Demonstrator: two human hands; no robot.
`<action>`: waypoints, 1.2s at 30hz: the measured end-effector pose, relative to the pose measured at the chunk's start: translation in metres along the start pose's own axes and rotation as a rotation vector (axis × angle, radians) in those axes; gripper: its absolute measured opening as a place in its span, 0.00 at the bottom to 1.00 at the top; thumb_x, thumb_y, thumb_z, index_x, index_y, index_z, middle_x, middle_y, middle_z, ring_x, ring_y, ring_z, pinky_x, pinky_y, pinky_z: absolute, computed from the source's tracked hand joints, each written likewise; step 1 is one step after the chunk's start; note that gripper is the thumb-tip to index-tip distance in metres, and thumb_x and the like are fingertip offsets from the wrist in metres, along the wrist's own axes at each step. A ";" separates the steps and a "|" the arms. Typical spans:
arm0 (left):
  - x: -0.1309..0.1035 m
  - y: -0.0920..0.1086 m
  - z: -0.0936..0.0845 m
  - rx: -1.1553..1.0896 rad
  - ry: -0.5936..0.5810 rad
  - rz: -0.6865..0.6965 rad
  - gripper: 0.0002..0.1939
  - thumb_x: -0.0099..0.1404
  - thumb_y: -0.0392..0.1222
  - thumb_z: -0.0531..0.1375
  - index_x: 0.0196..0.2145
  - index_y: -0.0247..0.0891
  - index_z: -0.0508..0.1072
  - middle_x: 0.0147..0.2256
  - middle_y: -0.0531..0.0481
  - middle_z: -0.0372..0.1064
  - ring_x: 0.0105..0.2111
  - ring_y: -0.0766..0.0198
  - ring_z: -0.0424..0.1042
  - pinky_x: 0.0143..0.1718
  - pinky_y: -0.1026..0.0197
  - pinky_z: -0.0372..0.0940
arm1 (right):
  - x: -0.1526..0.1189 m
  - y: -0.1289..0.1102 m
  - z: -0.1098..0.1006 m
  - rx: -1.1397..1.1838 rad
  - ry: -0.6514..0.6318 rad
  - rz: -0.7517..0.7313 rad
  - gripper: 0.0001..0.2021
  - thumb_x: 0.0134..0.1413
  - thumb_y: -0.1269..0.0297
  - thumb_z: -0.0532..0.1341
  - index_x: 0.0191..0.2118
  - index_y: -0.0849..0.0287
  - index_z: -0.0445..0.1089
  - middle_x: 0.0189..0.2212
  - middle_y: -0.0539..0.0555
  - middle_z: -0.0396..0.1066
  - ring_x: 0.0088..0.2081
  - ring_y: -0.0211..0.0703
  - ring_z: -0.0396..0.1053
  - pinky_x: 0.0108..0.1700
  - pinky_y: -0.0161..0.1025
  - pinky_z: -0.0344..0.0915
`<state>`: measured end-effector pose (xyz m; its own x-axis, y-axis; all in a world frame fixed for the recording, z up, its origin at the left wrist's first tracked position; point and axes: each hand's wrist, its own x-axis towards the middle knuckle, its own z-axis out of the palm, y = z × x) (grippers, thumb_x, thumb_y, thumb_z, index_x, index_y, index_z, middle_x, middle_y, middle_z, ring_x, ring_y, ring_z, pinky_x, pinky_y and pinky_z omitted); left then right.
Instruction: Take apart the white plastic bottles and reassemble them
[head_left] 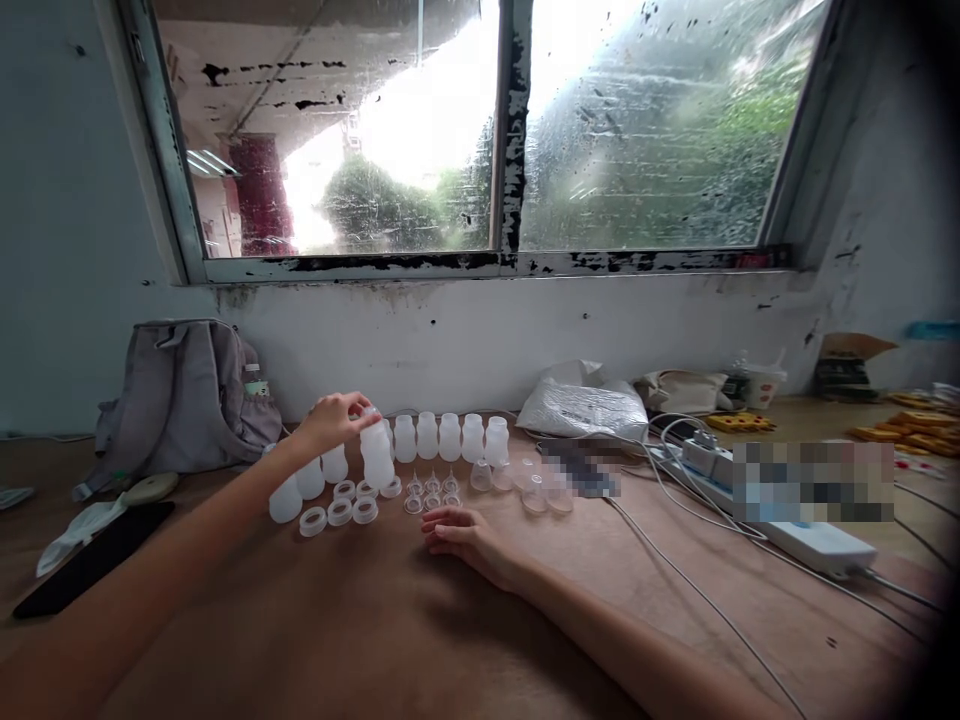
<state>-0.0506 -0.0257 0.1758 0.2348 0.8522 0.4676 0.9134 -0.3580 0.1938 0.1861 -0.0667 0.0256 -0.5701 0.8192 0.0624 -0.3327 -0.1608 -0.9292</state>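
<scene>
My left hand [336, 420] grips a frosted white bottle [377, 458] by its neck, held upright in front of the bottle row. More frosted bottles [450, 438] stand in a curved row toward the wall. Several white rings [340, 512] lie below the held bottle. Right of them sit clear nipple-shaped pieces [433, 488], and beyond those, clear domed caps [535, 495]. My right hand [465, 540] rests just in front of the nipple-shaped pieces, palm turned inward, fingers loosely spread and holding nothing.
A grey backpack [184, 400], a black tablet-like object [94, 560] and a white cloth [79, 535] are at the left. A silvery bag [585, 408], a phone [574, 468], cables and a white power strip [817, 545] lie at the right. A window is above.
</scene>
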 end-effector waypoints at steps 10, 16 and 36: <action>0.048 -0.045 0.049 0.255 -0.092 -0.281 0.19 0.53 0.54 0.52 0.37 0.39 0.68 0.35 0.45 0.72 0.40 0.52 0.67 0.41 0.53 0.54 | -0.001 0.000 0.001 -0.015 0.009 0.004 0.13 0.37 0.68 0.65 0.34 0.63 0.70 0.32 0.55 0.67 0.34 0.38 0.65 0.41 0.38 0.60; 0.045 -0.052 0.069 0.321 -0.074 -0.321 0.17 0.57 0.49 0.49 0.38 0.38 0.68 0.35 0.42 0.71 0.42 0.50 0.65 0.41 0.51 0.53 | 0.000 0.002 0.001 -0.028 0.004 -0.008 0.12 0.36 0.68 0.65 0.33 0.63 0.70 0.31 0.54 0.67 0.33 0.38 0.65 0.39 0.38 0.61; -0.085 0.007 0.091 0.381 0.084 0.154 0.11 0.59 0.43 0.49 0.32 0.38 0.69 0.39 0.44 0.67 0.41 0.54 0.63 0.48 0.48 0.46 | 0.012 -0.004 -0.033 -1.165 0.390 -0.461 0.08 0.49 0.70 0.52 0.32 0.60 0.67 0.27 0.53 0.64 0.29 0.39 0.63 0.34 0.37 0.60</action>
<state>-0.0342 -0.0659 0.0594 0.3644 0.7601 0.5381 0.9312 -0.2984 -0.2091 0.2053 -0.0383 0.0178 -0.2606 0.8064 0.5308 0.5142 0.5813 -0.6307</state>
